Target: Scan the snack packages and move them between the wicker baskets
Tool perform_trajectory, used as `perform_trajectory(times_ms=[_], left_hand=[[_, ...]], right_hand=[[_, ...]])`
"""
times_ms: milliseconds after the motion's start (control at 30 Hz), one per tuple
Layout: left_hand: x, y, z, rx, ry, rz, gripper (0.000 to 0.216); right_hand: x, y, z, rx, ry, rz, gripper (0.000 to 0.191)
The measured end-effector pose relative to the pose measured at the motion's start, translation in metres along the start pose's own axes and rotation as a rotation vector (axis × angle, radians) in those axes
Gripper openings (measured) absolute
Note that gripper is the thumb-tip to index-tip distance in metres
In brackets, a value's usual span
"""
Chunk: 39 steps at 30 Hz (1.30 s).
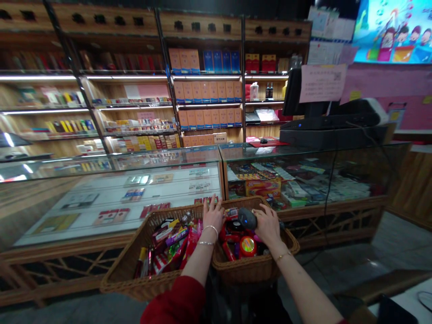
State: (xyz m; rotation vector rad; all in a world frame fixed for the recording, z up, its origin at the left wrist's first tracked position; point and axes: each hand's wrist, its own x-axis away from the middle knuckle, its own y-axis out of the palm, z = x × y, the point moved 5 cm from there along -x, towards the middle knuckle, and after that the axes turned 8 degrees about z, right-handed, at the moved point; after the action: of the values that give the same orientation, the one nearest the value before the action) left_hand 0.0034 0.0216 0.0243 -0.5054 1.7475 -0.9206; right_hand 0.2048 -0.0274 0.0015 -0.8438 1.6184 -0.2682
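My left hand [212,220] reaches over the inner edges of two wicker baskets, its fingers stretched out and apart. Red candy packets [193,238] lie beside its wrist in the left basket [126,285], along with other colourful sweets. My right hand [267,226] is wrapped round a dark handheld barcode scanner [247,219] with a small blue light. Under the scanner, the right basket [248,273] holds red packages and a round red container [248,246] with a shiny yellow-green top. Whether my left fingertips touch a packet cannot be made out.
Just beyond the baskets runs a glass display counter [178,157] with flat packs inside. A monitor [293,92] stands on its right part, and a cable [329,189] hangs down the front. Shelves with orange boxes [209,91] line the wall behind.
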Motion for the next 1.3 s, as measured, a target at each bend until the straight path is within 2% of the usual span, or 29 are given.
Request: perform_trajectory(times_ms=[533,767,1133,1300], left_hand=[[0.0008,0.0042,-0.0023,0.011,-0.014,-0.034,0.030],[0.0008,0.0055,-0.0031,0.024,-0.022,0.016,0.025],[0.0015,0.0009,-0.0030,0.000,-0.041,0.000,0.024],[0.0028,-0.0008,-0.0039,0.011,-0.056,0.030,0.025]], right_hand=[[0.0018,-0.0032,-0.0050,-0.049,0.029,-0.014,0.037],[0.0032,-0.0011,-0.0014,-0.029,0.015,-0.007,0.036],[0.0030,0.0026,-0.0004,-0.023,0.041,0.005,0.036],[0.0027,0.0002,-0.0009,-0.039,0.060,-0.002,0.035]])
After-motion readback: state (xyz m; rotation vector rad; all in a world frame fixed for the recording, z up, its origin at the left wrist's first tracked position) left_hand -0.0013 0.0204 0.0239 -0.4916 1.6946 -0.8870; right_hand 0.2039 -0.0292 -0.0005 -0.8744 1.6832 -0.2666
